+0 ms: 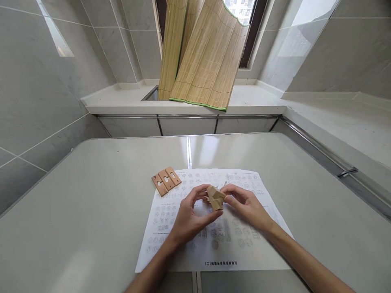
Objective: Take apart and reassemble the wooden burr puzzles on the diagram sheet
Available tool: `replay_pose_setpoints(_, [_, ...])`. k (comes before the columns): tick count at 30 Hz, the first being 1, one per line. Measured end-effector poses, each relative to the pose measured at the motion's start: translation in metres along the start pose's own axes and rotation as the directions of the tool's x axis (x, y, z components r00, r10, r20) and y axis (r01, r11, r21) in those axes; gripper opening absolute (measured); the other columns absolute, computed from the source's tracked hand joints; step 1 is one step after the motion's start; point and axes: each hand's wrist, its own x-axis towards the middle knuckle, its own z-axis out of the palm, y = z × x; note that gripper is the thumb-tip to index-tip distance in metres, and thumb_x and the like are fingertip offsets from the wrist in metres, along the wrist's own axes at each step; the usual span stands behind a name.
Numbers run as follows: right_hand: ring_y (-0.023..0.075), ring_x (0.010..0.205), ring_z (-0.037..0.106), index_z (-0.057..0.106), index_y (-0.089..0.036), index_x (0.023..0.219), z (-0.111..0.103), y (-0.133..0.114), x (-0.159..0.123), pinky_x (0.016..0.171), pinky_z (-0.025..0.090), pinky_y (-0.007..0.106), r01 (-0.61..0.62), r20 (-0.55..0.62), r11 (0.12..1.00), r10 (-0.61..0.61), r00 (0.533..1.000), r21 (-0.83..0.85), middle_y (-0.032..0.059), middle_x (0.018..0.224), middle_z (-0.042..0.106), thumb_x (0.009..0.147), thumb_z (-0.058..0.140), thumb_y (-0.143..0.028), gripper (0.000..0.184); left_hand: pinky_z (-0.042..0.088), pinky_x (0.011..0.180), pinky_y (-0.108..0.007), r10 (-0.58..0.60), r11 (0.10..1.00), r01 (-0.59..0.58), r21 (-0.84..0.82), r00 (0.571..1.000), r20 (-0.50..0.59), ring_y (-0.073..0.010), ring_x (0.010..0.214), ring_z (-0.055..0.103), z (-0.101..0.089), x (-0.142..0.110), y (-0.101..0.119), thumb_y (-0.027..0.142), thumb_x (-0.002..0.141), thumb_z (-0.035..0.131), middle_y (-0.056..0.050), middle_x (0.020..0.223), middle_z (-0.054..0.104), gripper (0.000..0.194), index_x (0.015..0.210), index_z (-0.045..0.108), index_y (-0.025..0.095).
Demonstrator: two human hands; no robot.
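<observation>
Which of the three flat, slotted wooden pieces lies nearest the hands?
The rightmost piece, at the row's end closest to the left hand; the middle piece and the leftmost piece lie farther away.

At left and right of the frame, the table (76, 195) gives room for passing. In the centre, the left hand (187, 216), the right hand (249, 206) and the block (216, 198) stand in the way. Left of centre, flat plates (164, 184) lie low; at top, the blind (209, 61) hangs.
</observation>
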Motion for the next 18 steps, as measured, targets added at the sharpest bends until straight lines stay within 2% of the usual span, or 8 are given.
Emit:
replay_pose_setpoints(4, [0.0256, 0.101, 0.069, 0.072, -0.025, 0.101, -0.001, 0.001, 0.001, 0.089, 0.053, 0.036, -0.094, -0.135, 0.996, 0.094, 0.986, 0.009, 0.0057, 0.106, 0.075, 0.095, 0.067, -0.057, 0.033, 0.057, 0.088, -0.038, 0.074, 0.958, -0.031, 0.286, 0.988, -0.138, -0.0227, 0.101, 0.067, -0.007, 0.002, 0.003, 0.036, 0.078, 0.087, -0.006, 0.118, 0.070, 0.059, 0.129, 0.060, 0.025])
replay_pose_setpoints(7, [0.0254, 0.097, 0.068, 0.072, -0.025, 0.101, 0.002, 0.006, 0.002, 0.082, 0.051, 0.035, -0.152, -0.244, 0.981, 0.119, 0.962, -0.124, 0.0058, 0.104, 0.076, 0.094, 0.069, -0.055, 0.031, 0.052, 0.071, -0.033, 0.192, 0.860, -0.097, 0.501, 0.971, -0.142, -0.0199, 0.081, 0.061, -0.011, 0.002, 0.003, 0.035, 0.073, 0.087, -0.002, 0.094, 0.064, 0.052, 0.113, 0.058, 0.021])
replay_pose_setpoints(10, [0.0236, 0.084, 0.065, 0.072, -0.024, 0.097, 0.006, 0.010, 0.002, 0.073, 0.049, 0.035, -0.133, -0.275, 0.956, 0.058, 0.960, -0.262, 0.0055, 0.095, 0.075, 0.095, 0.068, -0.054, 0.030, 0.050, 0.067, -0.032, 0.264, 0.785, -0.190, 0.589, 0.964, -0.040, -0.0183, 0.074, 0.056, -0.013, -0.001, 0.001, 0.037, 0.071, 0.086, -0.001, 0.089, 0.060, 0.051, 0.108, 0.053, 0.022])
replay_pose_setpoints(13, [0.0225, 0.078, 0.063, 0.070, -0.024, 0.096, 0.008, 0.013, 0.002, 0.071, 0.048, 0.036, -0.080, -0.254, 0.930, -0.015, 0.967, -0.359, 0.0051, 0.093, 0.074, 0.097, 0.065, -0.052, 0.029, 0.050, 0.067, -0.032, 0.280, 0.753, -0.285, 0.594, 0.954, 0.103, -0.0189, 0.074, 0.058, -0.011, -0.005, -0.002, 0.038, 0.068, 0.087, -0.002, 0.094, 0.065, 0.057, 0.108, 0.050, 0.024])
replay_pose_setpoints(16, [0.0216, 0.073, 0.061, 0.068, -0.024, 0.099, 0.008, 0.017, 0.001, 0.068, 0.047, 0.035, -0.079, -0.233, 0.909, -0.020, 0.972, -0.409, 0.0048, 0.093, 0.074, 0.099, 0.063, -0.051, 0.028, 0.051, 0.071, -0.034, 0.287, 0.710, -0.366, 0.602, 0.931, 0.227, -0.0224, 0.082, 0.065, -0.010, -0.007, -0.003, 0.037, 0.066, 0.087, -0.005, 0.102, 0.069, 0.057, 0.107, 0.049, 0.024])
replay_pose_setpoints(18, [0.0208, 0.068, 0.059, 0.067, -0.024, 0.102, 0.008, 0.020, 0.001, 0.066, 0.047, 0.035, -0.089, -0.228, 0.900, -0.011, 0.974, -0.426, 0.0047, 0.092, 0.074, 0.099, 0.061, -0.051, 0.028, 0.051, 0.068, -0.033, 0.262, 0.685, -0.382, 0.621, 0.924, 0.278, -0.0232, 0.080, 0.067, -0.009, -0.007, -0.005, 0.038, 0.066, 0.085, -0.004, 0.099, 0.070, 0.056, 0.106, 0.049, 0.024])
